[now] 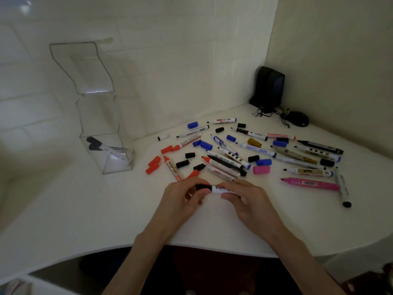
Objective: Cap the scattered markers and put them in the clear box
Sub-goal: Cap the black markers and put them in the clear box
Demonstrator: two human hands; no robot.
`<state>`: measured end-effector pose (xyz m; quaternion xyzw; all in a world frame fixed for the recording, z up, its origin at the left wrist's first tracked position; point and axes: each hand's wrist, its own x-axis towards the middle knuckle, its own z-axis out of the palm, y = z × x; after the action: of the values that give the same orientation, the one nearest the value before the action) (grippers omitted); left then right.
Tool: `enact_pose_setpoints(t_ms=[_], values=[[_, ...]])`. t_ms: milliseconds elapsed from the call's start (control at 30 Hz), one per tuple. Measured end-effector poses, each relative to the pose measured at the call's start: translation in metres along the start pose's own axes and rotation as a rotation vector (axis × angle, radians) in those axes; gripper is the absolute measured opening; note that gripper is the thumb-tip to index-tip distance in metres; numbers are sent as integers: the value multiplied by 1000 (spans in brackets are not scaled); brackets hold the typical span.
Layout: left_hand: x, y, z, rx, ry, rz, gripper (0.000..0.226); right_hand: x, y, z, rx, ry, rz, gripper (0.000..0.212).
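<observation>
**Bare forearms angling inward, both grips engaged**

The left hand (182, 198) and right hand (246, 199) are facing each other, forearms reaching in from the lower edge. The left fingers are curling round the black capped end of a marker (217, 189), while the right thumb and fingers are pinching its white barrel.

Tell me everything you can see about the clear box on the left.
The clear box is a tall, narrow container of what looks like transparent plastic. It stands upright on the white table, close to the tiled wall. Its lid is swung open and stands up above the mouth. At the bottom lie at least two capped markers, tilted, with their black caps towards the left.
</observation>
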<state>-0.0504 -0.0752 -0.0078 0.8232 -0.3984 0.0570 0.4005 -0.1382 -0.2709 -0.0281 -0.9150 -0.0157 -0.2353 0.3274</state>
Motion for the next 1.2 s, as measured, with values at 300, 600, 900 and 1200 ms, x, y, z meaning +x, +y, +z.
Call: enact_pose_setpoints(t_ms=[300,600,900,1200], values=[[22,7,2,-1120,-34,-610,76,6,-25,9,29,-46,-170,32],[22,2,13,-1226,-57,-564,72,9,-24,27,-49,55,-264,28],[15,0,11,-1018,-41,-525,89,8,-23,26,125,-30,-142,26],[3,-2,-9,-469,72,-280,28,8,-30,20,129,18,-55,27]])
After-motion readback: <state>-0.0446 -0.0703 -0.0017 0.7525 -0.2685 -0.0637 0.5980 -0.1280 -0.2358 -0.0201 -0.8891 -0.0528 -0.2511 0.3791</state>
